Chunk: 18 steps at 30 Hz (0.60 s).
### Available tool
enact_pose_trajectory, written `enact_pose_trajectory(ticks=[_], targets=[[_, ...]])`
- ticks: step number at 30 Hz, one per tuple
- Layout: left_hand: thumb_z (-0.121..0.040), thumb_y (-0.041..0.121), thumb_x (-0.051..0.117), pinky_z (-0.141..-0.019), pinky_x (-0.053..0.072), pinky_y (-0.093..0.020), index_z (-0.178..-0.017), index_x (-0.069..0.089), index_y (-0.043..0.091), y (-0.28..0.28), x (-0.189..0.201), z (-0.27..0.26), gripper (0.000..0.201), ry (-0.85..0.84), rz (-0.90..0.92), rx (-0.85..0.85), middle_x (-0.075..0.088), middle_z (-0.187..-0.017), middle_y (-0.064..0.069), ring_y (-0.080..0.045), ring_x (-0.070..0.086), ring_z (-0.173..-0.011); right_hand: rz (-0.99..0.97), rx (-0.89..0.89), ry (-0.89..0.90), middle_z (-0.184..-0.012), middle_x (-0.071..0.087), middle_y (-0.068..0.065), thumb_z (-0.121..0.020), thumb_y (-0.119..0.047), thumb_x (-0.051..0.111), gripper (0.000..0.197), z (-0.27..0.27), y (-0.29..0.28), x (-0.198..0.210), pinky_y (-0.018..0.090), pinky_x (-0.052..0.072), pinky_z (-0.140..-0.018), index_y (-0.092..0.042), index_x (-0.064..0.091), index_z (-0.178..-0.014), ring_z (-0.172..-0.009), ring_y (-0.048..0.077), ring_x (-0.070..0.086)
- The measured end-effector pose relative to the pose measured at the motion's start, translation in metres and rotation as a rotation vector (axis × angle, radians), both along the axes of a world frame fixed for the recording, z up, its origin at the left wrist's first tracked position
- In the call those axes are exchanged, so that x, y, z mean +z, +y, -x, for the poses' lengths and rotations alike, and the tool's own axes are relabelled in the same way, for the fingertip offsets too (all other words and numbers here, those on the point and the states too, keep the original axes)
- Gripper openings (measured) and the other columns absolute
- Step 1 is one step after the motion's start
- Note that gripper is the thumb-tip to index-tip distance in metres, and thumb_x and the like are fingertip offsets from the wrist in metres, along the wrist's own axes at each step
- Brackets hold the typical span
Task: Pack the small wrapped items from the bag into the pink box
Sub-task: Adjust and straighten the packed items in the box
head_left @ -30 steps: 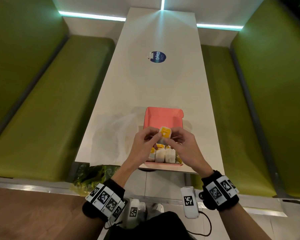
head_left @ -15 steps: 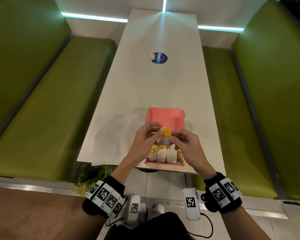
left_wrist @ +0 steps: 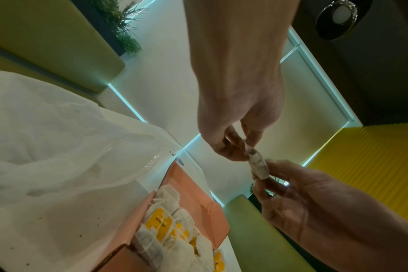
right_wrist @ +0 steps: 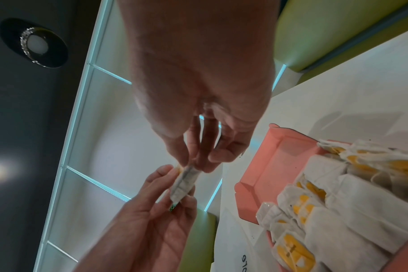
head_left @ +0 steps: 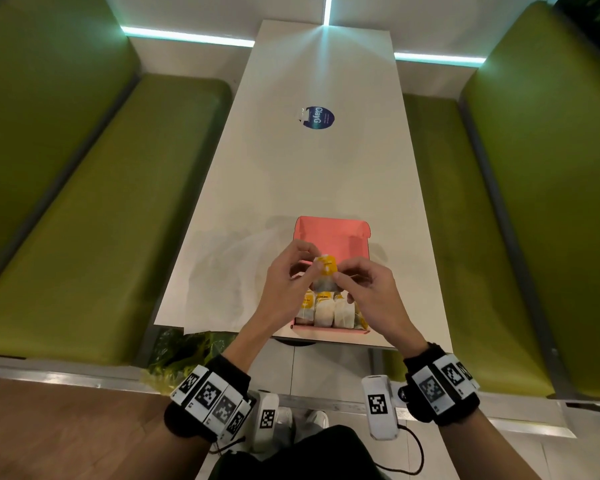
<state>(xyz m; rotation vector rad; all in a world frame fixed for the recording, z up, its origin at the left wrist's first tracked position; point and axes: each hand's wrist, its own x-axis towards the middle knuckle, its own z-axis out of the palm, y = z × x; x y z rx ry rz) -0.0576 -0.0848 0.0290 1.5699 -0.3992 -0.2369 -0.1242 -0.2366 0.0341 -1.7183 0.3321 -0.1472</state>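
Both hands pinch one wrapped item [head_left: 324, 273] above the pink box [head_left: 329, 233]: left hand [head_left: 286, 275] and right hand [head_left: 368, 289] at opposite edges. It looks light, soft, probably crushable. Best held by its flat edges.

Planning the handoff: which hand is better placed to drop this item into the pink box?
Probably right hand: with left hand it pinches wrapped item, and hovers over pink box.
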Motion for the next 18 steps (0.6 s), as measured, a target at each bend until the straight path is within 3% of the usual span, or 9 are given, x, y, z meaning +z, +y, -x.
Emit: enact_pose_trajectory(ticks=[4, 8, 10, 14, 18], targets=[[-0.095, -0.002, 0.059, -0.066, 0.054, -0.023, -0.094, 0.063, 0.006, 0.0020, -0.0017, -0.0033, 0.009, 0.004, 0.001, 0.010, 0.066, -0.092, -0.006, -0.025, 0.063, -0.084, 0.007, 0.000, -0.010, -0.080, 0.071, 0.004, -0.090, -0.006, 0.069, 0.005, 0.0028, 0.0007, -0.0005, 0.027, 0.052, -0.058, -0.009, 0.072, -0.091, -0.071, 0.019, 0.065], [-0.095, -0.001, 0.059, -0.076, 0.056, -0.028, -0.091, 0.067, 0.013, 0.0051, -0.0033, -0.0046, 0.016, 0.019, -0.006, -0.010, 0.069, -0.090, 0.004, -0.018, 0.065, -0.087, -0.098, -0.055, -0.005, -0.079, 0.069, 0.007, -0.089, 0.001, 0.066, 0.007, 0.0046, -0.0002, 0.0034, 0.026, 0.050, -0.056, -0.002, 0.070, -0.094, -0.066, 0.014, 0.063], [-0.093, -0.002, 0.060, -0.073, 0.056, -0.029, -0.092, 0.067, 0.014, 0.0067, -0.0026, -0.0037, 0.017, 0.052, 0.015, -0.041, 0.069, -0.089, 0.008, -0.016, 0.065, -0.084, -0.163, -0.079, -0.003, -0.077, 0.067, 0.009, -0.089, 0.004, 0.064, 0.011, 0.0060, -0.0015, 0.0045, 0.025, 0.050, -0.055, -0.003, 0.068, -0.097, -0.066, 0.016, 0.062], [-0.086, -0.003, 0.069, -0.076, 0.055, -0.029, -0.094, 0.066, 0.013, 0.0078, 0.0012, -0.0002, 0.018, 0.067, -0.005, -0.101, 0.069, -0.094, -0.002, -0.014, 0.065, -0.084, -0.291, -0.074, 0.021, -0.083, 0.061, 0.008, -0.093, 0.006, 0.056, 0.012, 0.0087, -0.0039, 0.0051, 0.028, 0.045, -0.055, -0.004, 0.063, -0.092, -0.070, 0.020, 0.059], [-0.083, -0.006, 0.069, -0.072, 0.054, -0.023, -0.093, 0.066, 0.017, 0.0057, 0.0056, 0.0019, 0.025, 0.059, -0.015, -0.120, 0.067, -0.095, 0.000, -0.008, 0.066, -0.084, -0.130, -0.012, 0.059, -0.080, 0.063, 0.000, -0.096, 0.007, 0.048, 0.019, 0.0078, -0.0039, 0.0026, 0.025, 0.045, -0.054, 0.001, 0.065, -0.091, -0.068, 0.013, 0.058]])
